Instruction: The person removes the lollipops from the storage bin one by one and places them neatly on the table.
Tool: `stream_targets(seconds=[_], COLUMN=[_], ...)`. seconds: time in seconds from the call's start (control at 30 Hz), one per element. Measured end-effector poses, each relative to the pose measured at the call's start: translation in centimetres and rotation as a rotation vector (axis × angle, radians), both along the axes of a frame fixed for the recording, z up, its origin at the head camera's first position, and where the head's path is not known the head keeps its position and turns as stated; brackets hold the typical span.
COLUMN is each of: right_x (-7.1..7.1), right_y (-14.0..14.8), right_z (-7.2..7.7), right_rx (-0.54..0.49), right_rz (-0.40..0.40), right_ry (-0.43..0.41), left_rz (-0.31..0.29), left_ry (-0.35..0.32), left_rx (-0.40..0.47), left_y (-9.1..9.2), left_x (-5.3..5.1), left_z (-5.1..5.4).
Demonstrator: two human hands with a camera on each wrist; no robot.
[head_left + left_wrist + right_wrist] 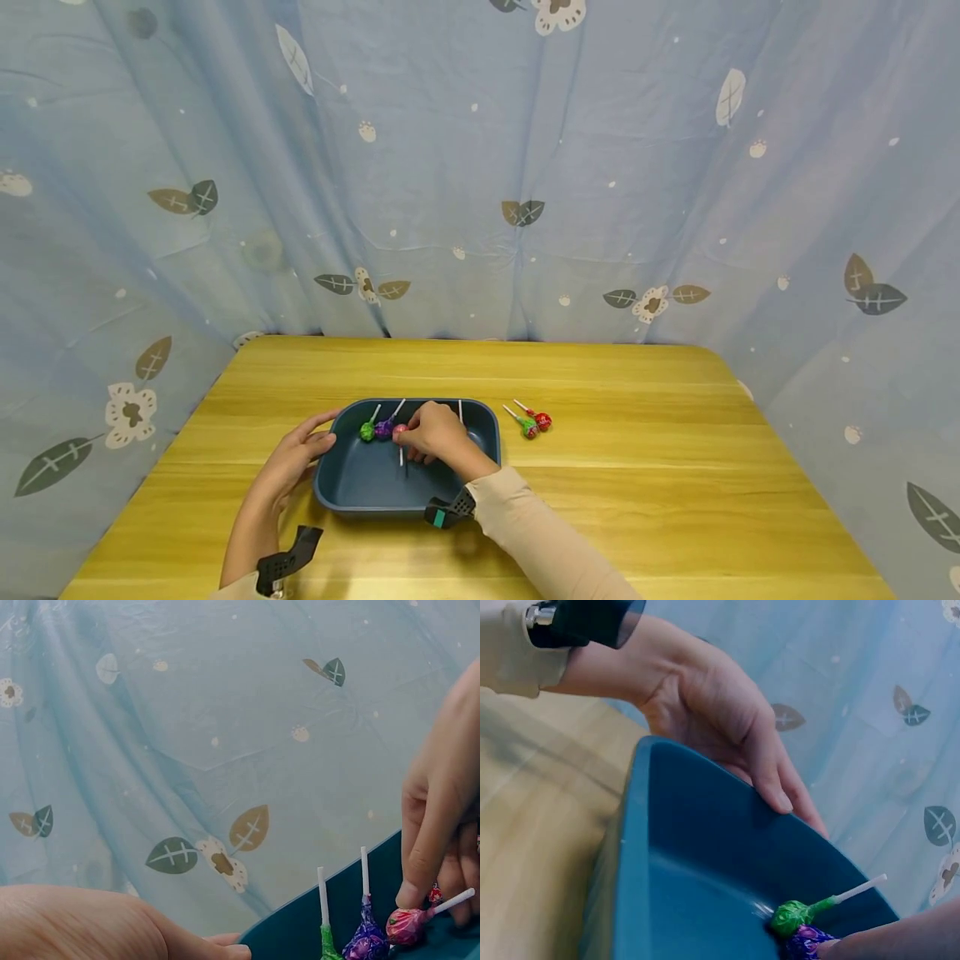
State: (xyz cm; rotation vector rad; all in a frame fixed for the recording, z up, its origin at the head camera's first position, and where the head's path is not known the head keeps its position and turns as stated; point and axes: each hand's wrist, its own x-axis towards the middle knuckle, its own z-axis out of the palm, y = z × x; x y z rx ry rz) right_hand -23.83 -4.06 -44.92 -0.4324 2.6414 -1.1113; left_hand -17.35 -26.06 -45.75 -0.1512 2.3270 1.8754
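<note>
My left hand holds the left rim of a dark blue tray, thumb at the rim and fingers outside. Inside the tray, my right hand pinches the round head of a pink lollipop, whose white stick points toward the tray's near side. Left of it lie a purple lollipop and a green lollipop, their sticks toward the far wall. Behind the right hand a white stick shows; its head is hidden. A bit of red wrapper peeks out by the right fingers in the left wrist view.
On the wooden table, right of the tray, a red lollipop and a green-and-red lollipop lie side by side. A blue patterned curtain hangs behind the table and along both sides.
</note>
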Motion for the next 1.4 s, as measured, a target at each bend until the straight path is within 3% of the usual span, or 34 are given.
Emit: stream_targets(seconds=[0.4,0.73,1.0,1.2,1.4], right_x=[-0.24,-0.51,-0.35,0.03,0.40], right_y=[-0.03,-0.32,-0.41,-0.24,0.08], right_z=[-0.39,-0.60,-0.61,-0.45,-0.71], right_rx=[0.097,0.214,0.203,0.201,0.043], right_rz=[-0.008,0.074,0.061,0.060,0.111], right_ry=[0.132,0.190,0.144,0.180,0.108], left_rz=[0.011,0.012,0.013,0.019,0.017], left_ry=[0.003,0.015,0.016,0.015,0.014], left_rx=[0.009,0.013,0.011,0.000,0.003], left_y=[0.22,0.18,0.17,0.18,0.15], left_x=[0.14,0.16,0.10,-0.08,-0.14], left_z=[0.20,0.22,0.19,0.03,-0.01])
